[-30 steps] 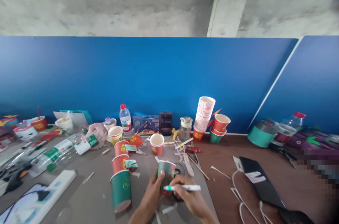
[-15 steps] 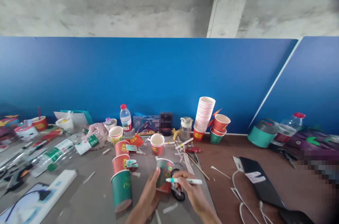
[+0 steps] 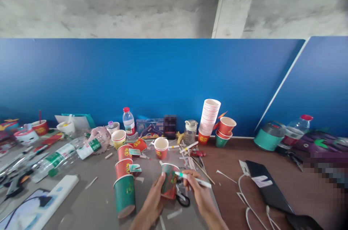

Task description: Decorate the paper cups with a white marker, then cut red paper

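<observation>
A paper cup (image 3: 169, 183), patched green and red, sits in front of the person between the two hands, its long axis close to upright with the white-rimmed mouth at the top and the narrower base toward the person. The left hand (image 3: 155, 197) is nearer, curled around the cup's left side with the thumb against its wall. From the right, the right hand (image 3: 196, 189) pinches a white marker (image 3: 202, 182), which slants down to the right, its green-banded end pointing leftward at the cup's upper right wall; whether the tip touches cannot be told. Scissors (image 3: 185, 201) lie just right of the cup's base, partly hidden by the right hand. Farther left stands a row with a green paper cup (image 3: 124, 195); beyond the held cup is a smaller red-and-white paper cup (image 3: 161, 148).
</observation>
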The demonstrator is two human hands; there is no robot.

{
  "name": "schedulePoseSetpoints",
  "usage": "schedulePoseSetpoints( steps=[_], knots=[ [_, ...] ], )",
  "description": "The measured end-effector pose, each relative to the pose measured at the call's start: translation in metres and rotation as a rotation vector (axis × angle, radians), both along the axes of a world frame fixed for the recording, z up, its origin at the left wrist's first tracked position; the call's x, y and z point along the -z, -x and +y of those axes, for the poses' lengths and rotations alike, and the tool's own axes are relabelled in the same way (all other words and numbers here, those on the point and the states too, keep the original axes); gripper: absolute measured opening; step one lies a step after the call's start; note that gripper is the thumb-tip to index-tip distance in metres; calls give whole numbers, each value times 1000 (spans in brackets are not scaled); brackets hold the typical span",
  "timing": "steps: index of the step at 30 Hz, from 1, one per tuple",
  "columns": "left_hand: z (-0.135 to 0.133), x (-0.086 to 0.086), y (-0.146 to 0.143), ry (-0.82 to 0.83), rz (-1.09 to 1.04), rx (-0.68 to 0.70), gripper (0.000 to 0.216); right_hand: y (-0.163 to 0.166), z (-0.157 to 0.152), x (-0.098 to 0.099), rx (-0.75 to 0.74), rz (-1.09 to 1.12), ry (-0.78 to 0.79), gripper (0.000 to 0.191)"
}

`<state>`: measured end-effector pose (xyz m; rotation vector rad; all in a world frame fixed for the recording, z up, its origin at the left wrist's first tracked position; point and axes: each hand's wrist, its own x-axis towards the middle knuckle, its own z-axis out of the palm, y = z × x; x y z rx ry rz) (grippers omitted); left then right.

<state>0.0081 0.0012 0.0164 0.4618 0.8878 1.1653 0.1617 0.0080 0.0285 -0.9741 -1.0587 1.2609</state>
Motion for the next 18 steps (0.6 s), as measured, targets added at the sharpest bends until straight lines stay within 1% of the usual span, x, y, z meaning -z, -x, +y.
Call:
schedulePoseSetpoints(
  steps=[2, 3, 7, 8, 12, 13, 17, 18],
  knots=[
    [0, -1, 0, -6, 0, 13, 44, -1, 1, 0, 77, -1, -12, 30],
    [0, 0, 0, -4, -1, 14, 44, -2, 2, 1, 83, -3, -14, 29],
    [1, 3, 0, 4, 15, -17, 45, 0, 1, 3, -33, -1, -11, 29],
    [1, 3, -1, -6, 16, -22, 45, 0, 1, 3, -40, -1, -20, 29],
    [0, 2, -2, -61, 28, -1, 46, 0, 2, 4, 71, -28, -87, 28],
    [-1, 2, -3, -64, 37, 2, 47, -1, 2, 4, 79, -38, -97, 28],
    [-2, -1, -3, -60, 70, -10, 47, 0, 1, 5, -44, -42, -60, 32],
    [-3, -2, -3, -61, 73, -12, 48, 0, 1, 5, -50, -35, -51, 32]
  ],
)
